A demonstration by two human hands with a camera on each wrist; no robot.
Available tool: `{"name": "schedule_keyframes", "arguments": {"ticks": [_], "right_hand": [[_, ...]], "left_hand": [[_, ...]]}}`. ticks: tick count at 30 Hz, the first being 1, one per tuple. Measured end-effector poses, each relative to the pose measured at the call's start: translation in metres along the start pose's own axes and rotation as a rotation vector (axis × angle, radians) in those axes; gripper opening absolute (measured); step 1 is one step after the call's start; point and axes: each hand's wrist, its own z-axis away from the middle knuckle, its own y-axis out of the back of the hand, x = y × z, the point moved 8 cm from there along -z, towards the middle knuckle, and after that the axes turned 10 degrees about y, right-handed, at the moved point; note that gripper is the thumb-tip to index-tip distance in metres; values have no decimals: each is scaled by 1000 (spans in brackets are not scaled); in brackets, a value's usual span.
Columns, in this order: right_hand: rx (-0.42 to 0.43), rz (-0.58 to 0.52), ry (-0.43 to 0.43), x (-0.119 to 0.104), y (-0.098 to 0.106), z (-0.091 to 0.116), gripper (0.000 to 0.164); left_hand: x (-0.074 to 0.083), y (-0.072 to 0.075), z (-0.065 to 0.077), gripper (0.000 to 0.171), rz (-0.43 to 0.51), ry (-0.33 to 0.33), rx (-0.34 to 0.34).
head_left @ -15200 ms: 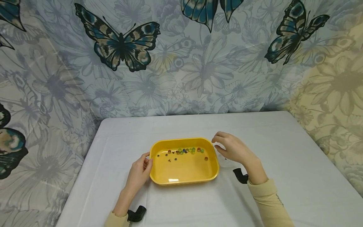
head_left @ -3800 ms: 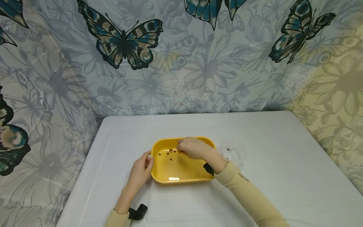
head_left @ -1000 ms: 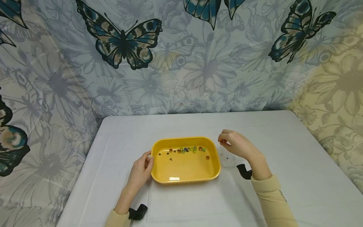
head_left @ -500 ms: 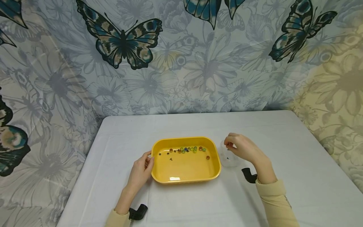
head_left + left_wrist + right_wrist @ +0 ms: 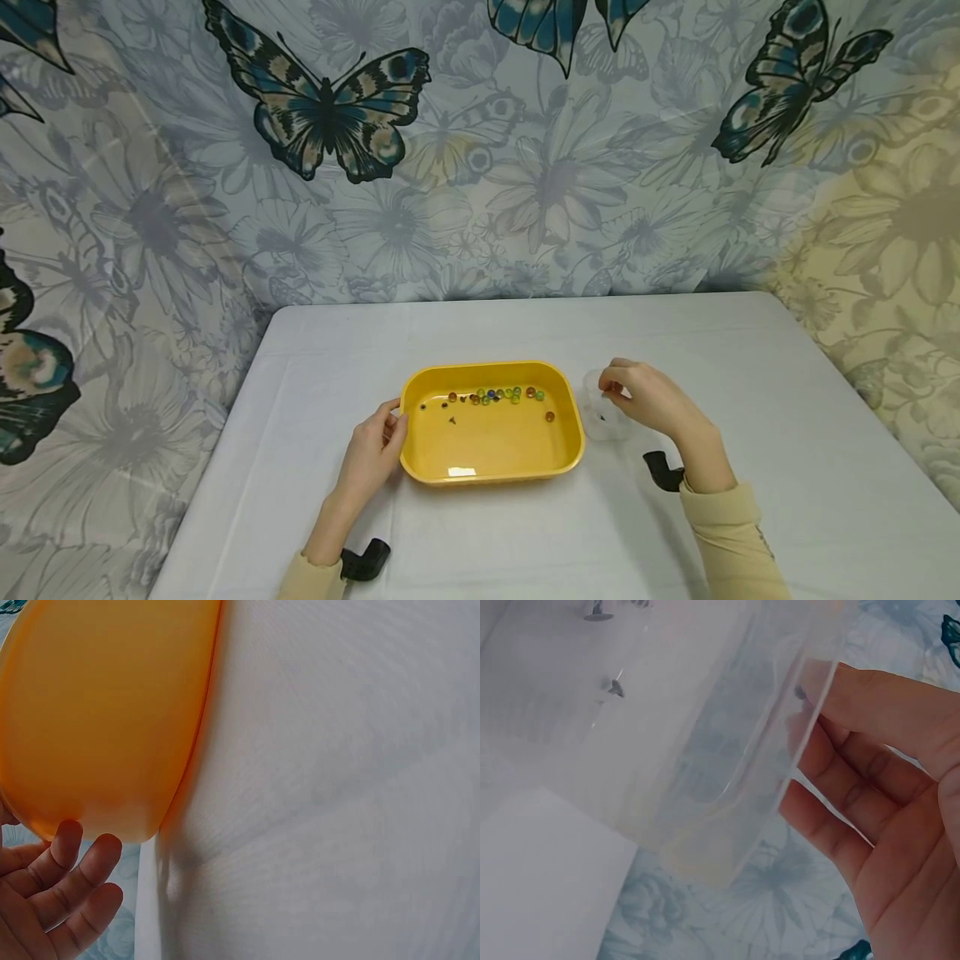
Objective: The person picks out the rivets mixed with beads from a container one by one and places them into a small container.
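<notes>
My left hand [image 5: 367,450] grips the left end of a yellow tray [image 5: 487,450], thumb at the rim; its other fingers curl by the outer wall in the left wrist view. Several marbles [image 5: 515,398], green, amber and blue, line the tray's far side, with a few small dark pieces [image 5: 452,421] to their left. My right hand [image 5: 651,402] is over a clear plastic container [image 5: 611,429] right of the tray. Thumb and finger pinch a small dark piece [image 5: 800,691], its kind unclear, seen through the clear wall. A small flat-headed screw [image 5: 598,611] is visible in the container.
A white cloth [image 5: 480,533] covers the table, and a wall hanging with butterflies [image 5: 326,117] rises behind it. Black wrist mounts [image 5: 365,560] sit on both wrists. Another small dark piece [image 5: 615,688] lies in the clear container.
My right hand, inside the tray about four seconds ago, has moved right to the clear container and lowered slightly. A dark piece from the tray's middle-left is gone since the earliest frame. My left hand stays.
</notes>
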Motion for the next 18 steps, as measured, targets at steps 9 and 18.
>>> {"name": "schedule_keyframes", "arguments": {"ticks": [9, 18], "right_hand": [[3, 27, -3, 3, -2, 4, 15], [9, 51, -11, 3, -3, 4, 16]], "left_hand": [[0, -1, 0, 28, -12, -2, -6], [0, -1, 1, 28, -14, -3, -7]]}}
